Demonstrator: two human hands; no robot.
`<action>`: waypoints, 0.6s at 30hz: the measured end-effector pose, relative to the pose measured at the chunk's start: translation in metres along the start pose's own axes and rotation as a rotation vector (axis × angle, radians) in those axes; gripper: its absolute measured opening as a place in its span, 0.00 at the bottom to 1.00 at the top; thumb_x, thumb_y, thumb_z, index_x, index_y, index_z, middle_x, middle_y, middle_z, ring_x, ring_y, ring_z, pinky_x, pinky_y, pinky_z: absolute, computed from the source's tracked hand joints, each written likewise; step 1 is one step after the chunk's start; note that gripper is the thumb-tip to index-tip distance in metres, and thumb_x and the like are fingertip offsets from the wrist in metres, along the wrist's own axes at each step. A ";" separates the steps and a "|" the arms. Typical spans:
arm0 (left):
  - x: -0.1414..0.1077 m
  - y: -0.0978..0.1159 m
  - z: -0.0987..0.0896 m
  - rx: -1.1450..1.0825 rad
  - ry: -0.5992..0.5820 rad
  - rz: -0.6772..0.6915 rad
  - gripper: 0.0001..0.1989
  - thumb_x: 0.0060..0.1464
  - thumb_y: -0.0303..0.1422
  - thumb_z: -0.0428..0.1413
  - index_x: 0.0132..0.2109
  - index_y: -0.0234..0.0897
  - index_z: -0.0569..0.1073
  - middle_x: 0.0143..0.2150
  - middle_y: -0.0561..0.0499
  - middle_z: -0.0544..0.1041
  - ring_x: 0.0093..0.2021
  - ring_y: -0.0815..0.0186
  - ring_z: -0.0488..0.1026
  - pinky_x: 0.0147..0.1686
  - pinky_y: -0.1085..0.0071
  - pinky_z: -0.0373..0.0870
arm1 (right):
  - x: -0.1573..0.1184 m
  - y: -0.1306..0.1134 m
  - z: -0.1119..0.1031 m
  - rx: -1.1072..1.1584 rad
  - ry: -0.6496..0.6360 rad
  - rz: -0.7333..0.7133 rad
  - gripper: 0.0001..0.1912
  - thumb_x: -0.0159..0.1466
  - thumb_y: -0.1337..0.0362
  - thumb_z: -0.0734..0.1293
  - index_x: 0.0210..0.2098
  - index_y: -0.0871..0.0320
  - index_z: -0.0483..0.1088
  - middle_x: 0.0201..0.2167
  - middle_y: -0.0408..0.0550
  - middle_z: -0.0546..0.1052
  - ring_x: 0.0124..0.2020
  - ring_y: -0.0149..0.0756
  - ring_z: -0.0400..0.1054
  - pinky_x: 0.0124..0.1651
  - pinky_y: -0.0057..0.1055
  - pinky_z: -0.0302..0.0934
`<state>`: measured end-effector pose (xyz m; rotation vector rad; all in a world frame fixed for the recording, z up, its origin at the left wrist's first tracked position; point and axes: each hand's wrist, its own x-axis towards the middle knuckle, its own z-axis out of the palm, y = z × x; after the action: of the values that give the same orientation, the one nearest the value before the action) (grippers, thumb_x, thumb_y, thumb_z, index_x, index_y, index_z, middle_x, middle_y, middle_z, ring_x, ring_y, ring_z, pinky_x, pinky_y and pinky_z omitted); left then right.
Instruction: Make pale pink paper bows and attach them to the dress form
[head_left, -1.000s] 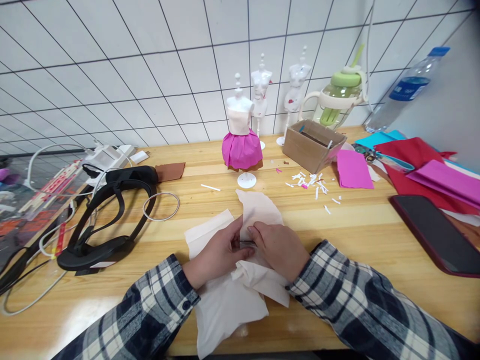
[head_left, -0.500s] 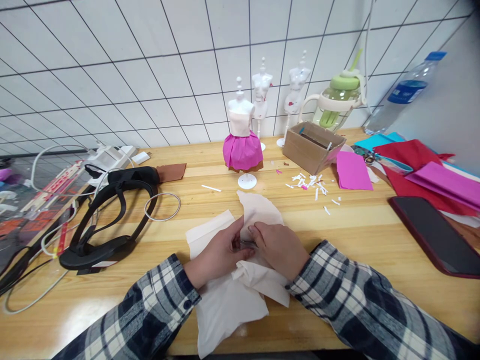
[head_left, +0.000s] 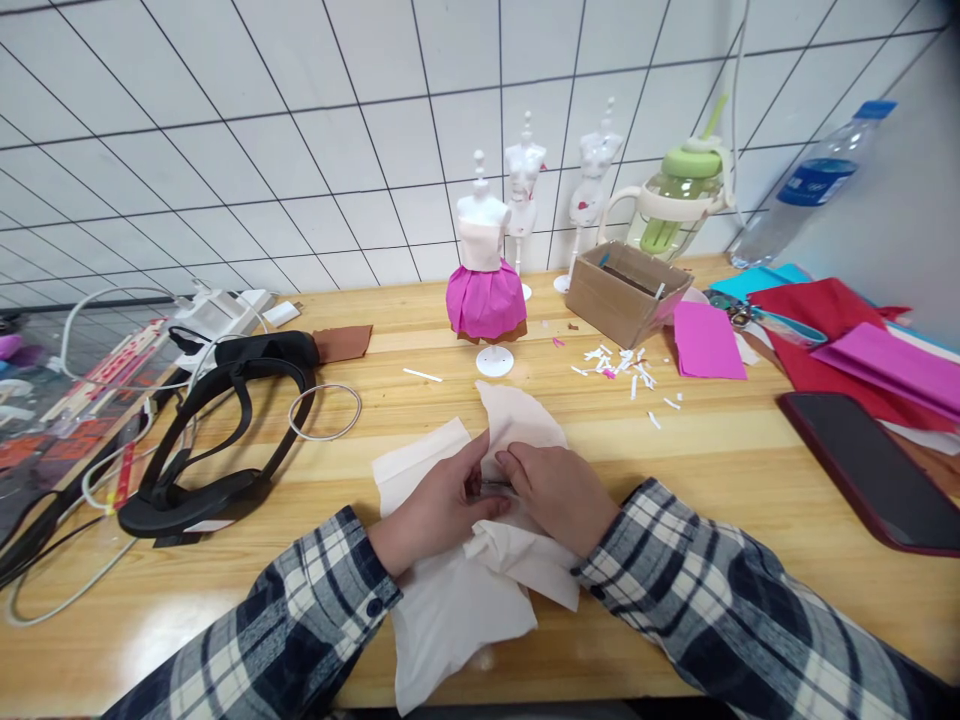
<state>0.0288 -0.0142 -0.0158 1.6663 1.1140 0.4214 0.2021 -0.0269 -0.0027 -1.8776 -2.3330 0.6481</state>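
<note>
Pale, thin crepe-like sheets (head_left: 461, 620) lie loosely folded on the wooden table at the front middle. My left hand (head_left: 442, 497) is closed on the pale sheet from the left, thumb and fingers pinching it. From the right, my right hand (head_left: 564, 490) is closed with its thumb on the upper, curved-edged piece (head_left: 525, 415). A thin dark object, too small to make out, shows between the hands. Beyond them stands a small white mannequin (head_left: 482, 222) with a pale top and a pink pleated skirt (head_left: 486, 300).
Two more mannequins (head_left: 523, 190) stand behind. At right are a cardboard box (head_left: 626, 300), paper scraps (head_left: 615, 365), a pink sheet (head_left: 707, 342), a phone (head_left: 874, 465), a jug (head_left: 675, 205) and a bottle (head_left: 814, 190). A black headset strap (head_left: 247, 490) and cables lie left.
</note>
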 end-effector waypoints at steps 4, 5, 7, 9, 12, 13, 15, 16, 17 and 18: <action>0.000 0.001 0.000 0.044 0.010 0.001 0.26 0.48 0.32 0.60 0.55 0.38 0.65 0.28 0.59 0.65 0.28 0.69 0.63 0.28 0.74 0.61 | -0.001 0.001 0.000 0.024 0.007 -0.016 0.24 0.72 0.55 0.46 0.37 0.54 0.70 0.32 0.48 0.79 0.33 0.36 0.71 0.32 0.31 0.50; 0.000 0.001 0.000 0.040 0.007 0.000 0.25 0.49 0.32 0.60 0.54 0.38 0.65 0.29 0.59 0.65 0.28 0.69 0.62 0.28 0.74 0.60 | -0.001 0.001 0.000 0.028 0.008 -0.021 0.24 0.72 0.55 0.46 0.37 0.54 0.70 0.32 0.47 0.78 0.33 0.36 0.71 0.32 0.31 0.49; 0.000 0.002 0.000 0.028 0.001 -0.001 0.22 0.49 0.32 0.60 0.51 0.37 0.66 0.29 0.58 0.66 0.29 0.69 0.62 0.28 0.74 0.61 | -0.001 0.001 0.000 0.033 0.013 -0.023 0.24 0.72 0.55 0.47 0.37 0.54 0.70 0.32 0.47 0.78 0.33 0.35 0.70 0.32 0.31 0.49; 0.000 0.003 0.000 0.036 -0.001 -0.009 0.22 0.49 0.32 0.60 0.51 0.37 0.66 0.29 0.58 0.65 0.29 0.70 0.62 0.27 0.74 0.60 | -0.001 0.002 0.000 0.046 0.015 -0.023 0.23 0.72 0.55 0.47 0.37 0.54 0.70 0.31 0.46 0.78 0.32 0.35 0.70 0.32 0.31 0.48; -0.001 0.004 -0.001 0.087 0.003 -0.026 0.25 0.49 0.32 0.60 0.54 0.37 0.64 0.27 0.60 0.63 0.27 0.70 0.61 0.26 0.74 0.58 | 0.000 0.004 0.001 0.085 0.021 -0.035 0.24 0.72 0.55 0.47 0.35 0.55 0.70 0.29 0.45 0.77 0.30 0.34 0.68 0.31 0.31 0.46; -0.001 0.005 -0.001 0.100 0.004 -0.028 0.26 0.49 0.32 0.60 0.55 0.37 0.64 0.27 0.60 0.63 0.27 0.70 0.60 0.27 0.74 0.58 | 0.000 0.005 0.002 0.096 0.024 -0.037 0.24 0.72 0.54 0.47 0.34 0.55 0.69 0.29 0.45 0.77 0.30 0.33 0.67 0.30 0.31 0.46; -0.002 0.005 -0.002 0.107 0.005 -0.025 0.28 0.49 0.32 0.60 0.57 0.37 0.63 0.27 0.60 0.62 0.27 0.70 0.60 0.27 0.74 0.59 | 0.001 0.007 0.005 0.113 0.030 -0.033 0.24 0.72 0.54 0.48 0.33 0.55 0.69 0.28 0.45 0.76 0.29 0.33 0.66 0.30 0.31 0.45; -0.002 0.006 -0.002 0.111 0.005 -0.026 0.28 0.49 0.32 0.60 0.58 0.37 0.62 0.27 0.60 0.62 0.27 0.70 0.60 0.28 0.74 0.59 | 0.002 0.007 0.006 0.123 0.033 -0.031 0.24 0.72 0.54 0.48 0.32 0.55 0.69 0.27 0.45 0.75 0.28 0.33 0.66 0.30 0.31 0.45; -0.002 0.006 -0.002 0.114 0.006 -0.028 0.29 0.49 0.32 0.60 0.58 0.37 0.62 0.27 0.60 0.62 0.28 0.70 0.60 0.28 0.74 0.59 | 0.002 0.008 0.007 0.138 0.037 -0.033 0.24 0.72 0.53 0.48 0.31 0.55 0.68 0.26 0.45 0.75 0.28 0.34 0.65 0.30 0.31 0.44; -0.002 0.005 -0.002 0.117 0.008 -0.031 0.30 0.49 0.32 0.60 0.59 0.37 0.61 0.27 0.60 0.62 0.28 0.70 0.60 0.28 0.74 0.59 | 0.002 0.009 0.007 0.164 0.041 -0.042 0.24 0.72 0.53 0.48 0.30 0.55 0.67 0.26 0.45 0.74 0.28 0.33 0.65 0.30 0.31 0.45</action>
<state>0.0283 -0.0151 -0.0095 1.7479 1.1885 0.3489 0.2072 -0.0257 -0.0129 -1.7506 -2.2135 0.7640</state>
